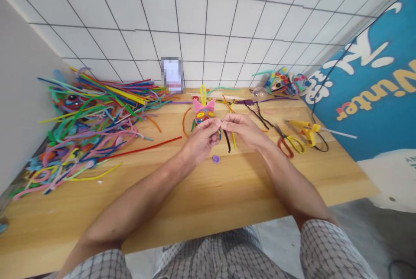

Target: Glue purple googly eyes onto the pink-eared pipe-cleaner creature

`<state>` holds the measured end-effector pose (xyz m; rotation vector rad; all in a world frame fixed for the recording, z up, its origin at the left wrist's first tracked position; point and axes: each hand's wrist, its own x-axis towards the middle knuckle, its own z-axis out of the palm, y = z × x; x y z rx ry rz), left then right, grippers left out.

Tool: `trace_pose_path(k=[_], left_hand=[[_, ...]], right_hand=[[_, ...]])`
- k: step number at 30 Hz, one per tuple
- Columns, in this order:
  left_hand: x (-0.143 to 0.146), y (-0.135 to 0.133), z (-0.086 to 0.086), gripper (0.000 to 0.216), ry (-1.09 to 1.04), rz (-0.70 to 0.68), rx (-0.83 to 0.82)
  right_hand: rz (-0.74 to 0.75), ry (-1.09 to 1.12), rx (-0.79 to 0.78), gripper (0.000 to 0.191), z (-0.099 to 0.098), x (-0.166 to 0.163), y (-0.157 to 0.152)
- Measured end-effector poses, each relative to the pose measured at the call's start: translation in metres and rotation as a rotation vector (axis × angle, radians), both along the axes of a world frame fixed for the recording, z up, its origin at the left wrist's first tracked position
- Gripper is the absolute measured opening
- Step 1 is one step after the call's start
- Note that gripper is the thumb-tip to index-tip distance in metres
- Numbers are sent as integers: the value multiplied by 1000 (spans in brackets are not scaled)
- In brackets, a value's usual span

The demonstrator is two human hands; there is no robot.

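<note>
My left hand [206,135] and my right hand [239,128] meet above the middle of the table, thumbs and fingertips pinched together. Between the fingertips shows a bit of dark material, and a black pipe cleaner [228,142] runs down from there; its upper part is hidden by my fingers. Just behind my hands is a small figure [204,110] with pink ears, yellow-ringed eyes and a yellow loop on top. My left hand covers its lower part. A yellow pipe cleaner [234,140] lies under my right hand. Nearer to me sits a small purple disc [216,158].
A big heap of coloured pipe cleaners [107,110] fills the left side. At right lie scissors [286,144] and a yellow glue gun [307,129] with a cord. A phone [172,74] leans on the tiled wall. Decorated figures [277,82] and a clear ball [259,93] stand at the back right.
</note>
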<state>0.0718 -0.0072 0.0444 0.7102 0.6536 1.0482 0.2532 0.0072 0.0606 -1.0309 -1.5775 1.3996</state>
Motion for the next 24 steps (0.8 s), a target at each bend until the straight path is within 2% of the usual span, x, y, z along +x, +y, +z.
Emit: trace_pose_path(k=[4, 8, 11, 15, 17, 19, 24], left_hand=[[-18, 18, 8, 42, 207, -106, 263], [-30, 24, 16, 34, 402, -107, 509], [-23, 16, 13, 36, 389, -42, 505], [-1, -1, -1, 46, 120, 28, 213], [4, -3, -6, 51, 38, 32, 124], [2, 2, -6, 51, 91, 10, 183], [-21, 20, 6, 36, 406, -79, 574]], right_hand=[[62, 69, -134, 42, 3, 5, 2], [91, 51, -149, 34, 7, 7, 1], [83, 23, -101, 34, 6, 6, -1], [39, 4, -24, 42, 3, 4, 0], [36, -16, -14, 46, 2, 5, 1], [41, -35, -16, 48, 1, 7, 2], [86, -71, -30, 46, 6, 13, 2]])
